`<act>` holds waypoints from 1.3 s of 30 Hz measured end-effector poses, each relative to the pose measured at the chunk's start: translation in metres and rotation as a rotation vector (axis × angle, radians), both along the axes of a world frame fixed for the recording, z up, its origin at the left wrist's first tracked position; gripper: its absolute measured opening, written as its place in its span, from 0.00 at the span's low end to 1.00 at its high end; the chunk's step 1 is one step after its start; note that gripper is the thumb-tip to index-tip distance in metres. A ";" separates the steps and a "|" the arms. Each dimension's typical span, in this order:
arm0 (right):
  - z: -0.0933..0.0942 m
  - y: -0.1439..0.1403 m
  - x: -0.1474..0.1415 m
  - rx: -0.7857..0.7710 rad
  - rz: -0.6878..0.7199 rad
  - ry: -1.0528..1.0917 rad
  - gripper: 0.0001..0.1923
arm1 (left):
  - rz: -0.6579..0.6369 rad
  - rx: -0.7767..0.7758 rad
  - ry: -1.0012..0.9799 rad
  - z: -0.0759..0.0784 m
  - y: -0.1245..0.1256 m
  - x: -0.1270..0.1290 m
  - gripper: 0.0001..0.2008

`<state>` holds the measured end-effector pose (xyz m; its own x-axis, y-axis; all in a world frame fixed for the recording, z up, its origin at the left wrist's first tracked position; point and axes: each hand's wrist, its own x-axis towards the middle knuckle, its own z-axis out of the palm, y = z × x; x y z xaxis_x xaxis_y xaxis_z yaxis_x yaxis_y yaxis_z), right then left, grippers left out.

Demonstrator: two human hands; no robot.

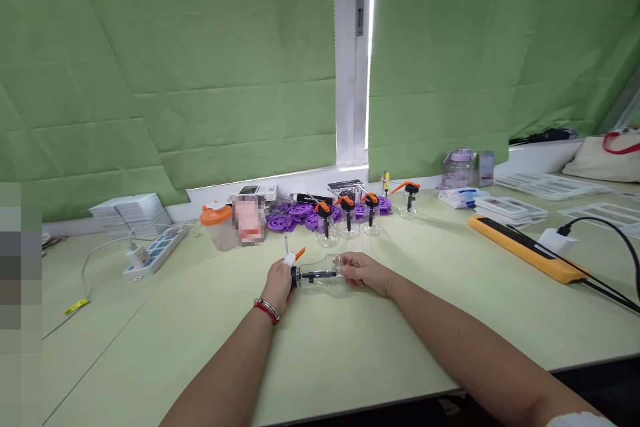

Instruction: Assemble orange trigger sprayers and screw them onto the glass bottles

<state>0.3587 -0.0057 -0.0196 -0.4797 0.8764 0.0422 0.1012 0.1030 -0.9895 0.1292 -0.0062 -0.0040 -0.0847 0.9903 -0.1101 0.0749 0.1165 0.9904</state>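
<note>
A clear jar (325,285) lies on its side between my two hands, held just above or on the table; I cannot tell which. Inside it runs a black rod-like mechanism. At its left end is a black lid (294,277) with an orange crank handle (300,253). My left hand (280,282) is closed around the lid end, partly covering it. The fingers of my right hand (367,272) grip the jar's other end. Behind them stand several similar upright jars (371,221) with black tops and orange cranks.
Purple plastic parts (295,213) are piled behind the jars, beside an orange-lidded cup (220,230). A white power strip (157,253) lies left; an orange-and-black power strip (525,250) with cables lies right. Paper stacks (510,210) and a lidded bottle (457,170) stand farther back.
</note>
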 end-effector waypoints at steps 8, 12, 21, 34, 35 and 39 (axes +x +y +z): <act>0.001 0.001 0.001 -0.012 0.005 -0.045 0.22 | -0.011 0.004 0.009 0.002 -0.001 0.001 0.18; 0.003 -0.001 -0.004 -0.007 -0.072 -0.039 0.24 | 0.008 -0.004 0.011 0.004 -0.001 0.001 0.18; -0.005 -0.003 -0.008 0.135 -0.030 0.013 0.41 | 0.048 -0.023 0.005 0.001 0.003 -0.001 0.18; 0.007 -0.007 -0.013 -0.057 -0.103 0.035 0.30 | 0.078 0.015 -0.069 0.003 -0.003 0.008 0.18; 0.008 -0.008 -0.013 -0.068 -0.106 0.035 0.30 | 0.076 0.020 -0.072 0.002 -0.002 0.008 0.19; 0.012 -0.008 -0.014 -0.107 -0.109 0.074 0.29 | 0.070 0.048 -0.073 -0.002 -0.001 0.008 0.21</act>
<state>0.3444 -0.0135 -0.0074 -0.3803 0.9246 -0.0222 0.0322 -0.0107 -0.9994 0.1373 -0.0073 -0.0062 -0.1469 0.9866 -0.0712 -0.0046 0.0713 0.9974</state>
